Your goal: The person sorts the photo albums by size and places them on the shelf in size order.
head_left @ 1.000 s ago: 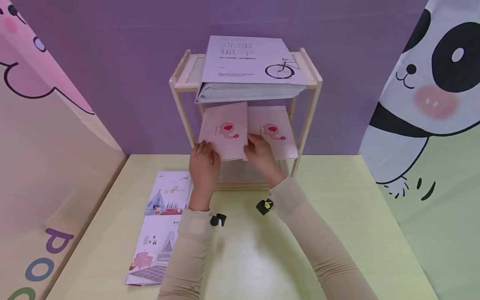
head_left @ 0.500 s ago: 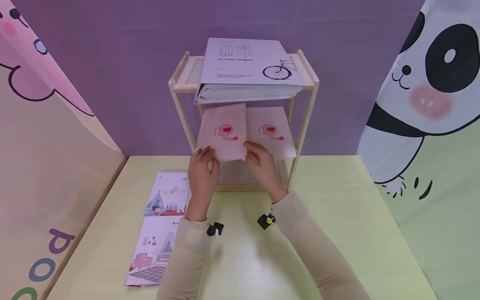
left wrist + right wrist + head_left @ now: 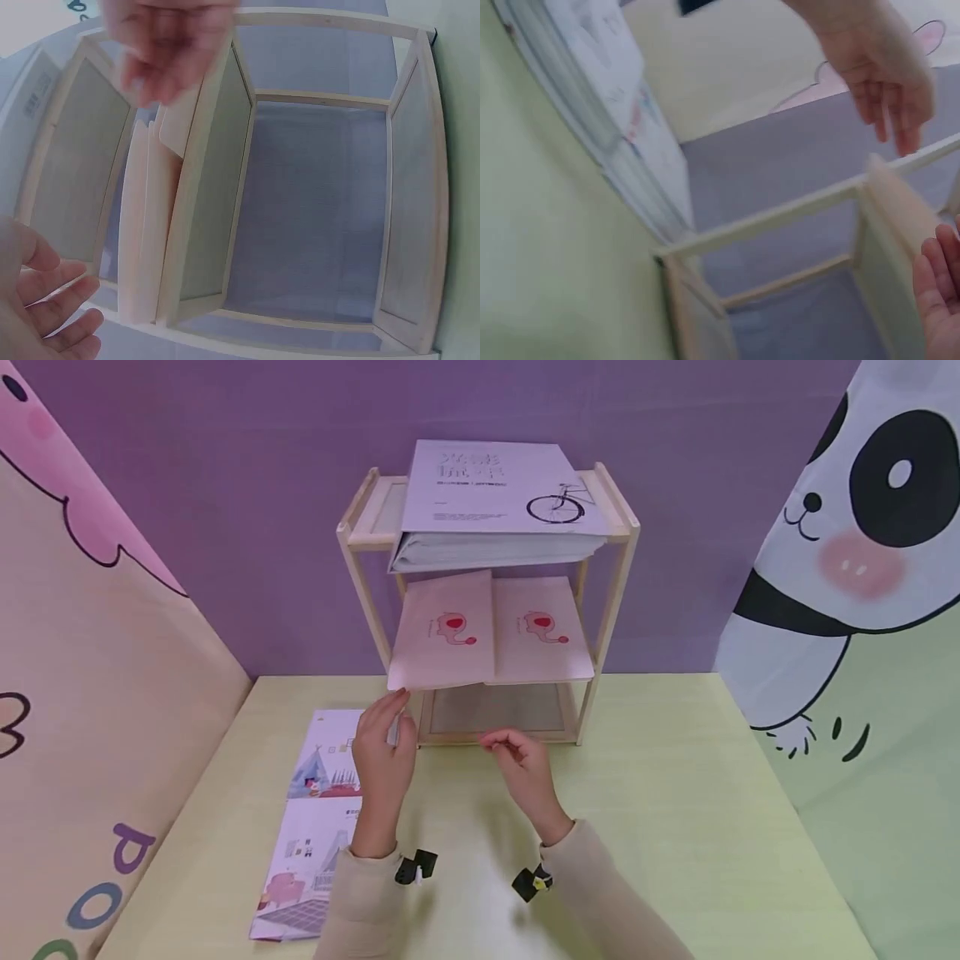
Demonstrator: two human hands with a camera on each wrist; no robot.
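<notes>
Two pink booklets lie on the middle shelf of a small wooden rack [image 3: 615, 577]. The left booklet [image 3: 420, 656] overlaps the right booklet [image 3: 545, 664], and each bears a red elephant print. My left hand [image 3: 382, 760] is just below the left booklet's front corner, its fingers extended and holding nothing. Lower and to the right, my right hand [image 3: 527, 774] is in front of the rack's bottom shelf, fingers loosely bent, also holding nothing. The left wrist view shows the booklets [image 3: 142, 232] edge-on against the shelf board.
A thick white book [image 3: 480, 485] with a bicycle picture lies on the rack's top shelf, slightly overhanging its front. On the table [image 3: 697, 827], left of the rack, lie illustrated white books or boxes [image 3: 300, 860], partly behind my left arm. A purple backdrop [image 3: 262, 527] stands behind.
Both hands have let go of the left booklet and drawn back toward the near side, the right hand farther. The booklets now rest side by side, overlapping, on the shelf.
</notes>
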